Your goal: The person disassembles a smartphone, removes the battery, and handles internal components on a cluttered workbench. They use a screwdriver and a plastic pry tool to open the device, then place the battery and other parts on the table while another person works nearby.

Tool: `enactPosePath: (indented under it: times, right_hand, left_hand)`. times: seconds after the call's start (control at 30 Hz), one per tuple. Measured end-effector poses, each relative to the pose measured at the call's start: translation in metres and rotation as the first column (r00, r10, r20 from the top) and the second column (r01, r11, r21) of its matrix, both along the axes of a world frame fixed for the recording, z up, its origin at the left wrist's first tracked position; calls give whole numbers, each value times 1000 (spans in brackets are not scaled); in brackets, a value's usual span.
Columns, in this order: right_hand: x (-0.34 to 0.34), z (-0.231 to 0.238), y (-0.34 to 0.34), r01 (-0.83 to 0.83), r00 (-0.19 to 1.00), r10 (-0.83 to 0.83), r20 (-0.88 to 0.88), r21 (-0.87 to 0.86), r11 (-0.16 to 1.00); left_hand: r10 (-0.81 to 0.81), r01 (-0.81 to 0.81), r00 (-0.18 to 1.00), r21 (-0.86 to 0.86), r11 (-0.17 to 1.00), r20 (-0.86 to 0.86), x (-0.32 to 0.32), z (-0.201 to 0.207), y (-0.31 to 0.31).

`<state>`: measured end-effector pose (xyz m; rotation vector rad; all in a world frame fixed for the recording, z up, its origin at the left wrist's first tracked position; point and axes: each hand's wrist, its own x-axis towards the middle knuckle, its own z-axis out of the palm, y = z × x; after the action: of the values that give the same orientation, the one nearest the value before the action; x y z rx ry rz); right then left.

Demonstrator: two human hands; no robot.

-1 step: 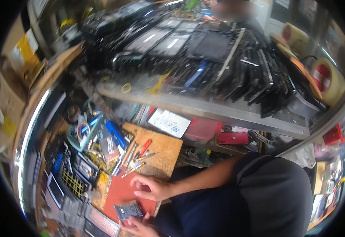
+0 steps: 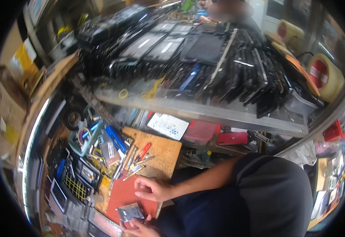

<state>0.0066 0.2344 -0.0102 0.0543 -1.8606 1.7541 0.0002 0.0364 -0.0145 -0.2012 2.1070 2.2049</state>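
Observation:
My left hand (image 2: pixel 140 228) is at the lower edge, its thumb and fingers around the near edge of a small dark grey rectangular part (image 2: pixel 130 212). That part looks like a piece of a phone, but its exact kind is unclear. It is over a reddish-brown mat (image 2: pixel 124 190). Above it, my right hand (image 2: pixel 155 189) hovers near the mat with fingers loosely bent and apart, and nothing shows in it. Several thin tools, among them a screwdriver (image 2: pixel 134 172) and red-handled pliers or tweezers (image 2: pixel 144 151), lie at the mat's far edge on a wooden board (image 2: pixel 165 148).
A pale green basket (image 2: pixel 76 147), a blue-handled tool (image 2: pixel 116 138) and a yellow grid (image 2: pixel 74 185) crowd the left. Overhead, a shelf (image 2: pixel 204 107) bears many dark phones or panels (image 2: pixel 235 75) and tape rolls (image 2: pixel 325 77). A red phone (image 2: pixel 232 138) lies under the shelf. Another person stands beyond.
The view has shifted slightly. My right hand stays bent over the mat, and the dark part in my left hand has tilted a little, catching more light.

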Motion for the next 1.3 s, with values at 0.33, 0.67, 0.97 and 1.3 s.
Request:
enactPosePath:
  times: [0.33, 0.67, 0.97, 1.3]
  right_hand:
    - [31, 13, 81, 188, 982, -188, -3, 62, 980]
    - [25, 17, 121, 287, 956, -258, -142, 244, 926]
    - [36, -4, 114, 104, 994, -96, -50, 204, 973]
    - [29, -11, 113, 28, 996, -5, -85, 270, 962]
  left_hand:
    - [-104, 115, 991, -141, 983, 81, -33, 8, -28]
    - [-140, 144, 984, 24, 989, -110, -21, 15, -37]
    - [-38, -17, 965, -207, 978, -258, -33, -26, -29]
    - [45, -123, 971, -334, 934, -233, -35, -24, -26]
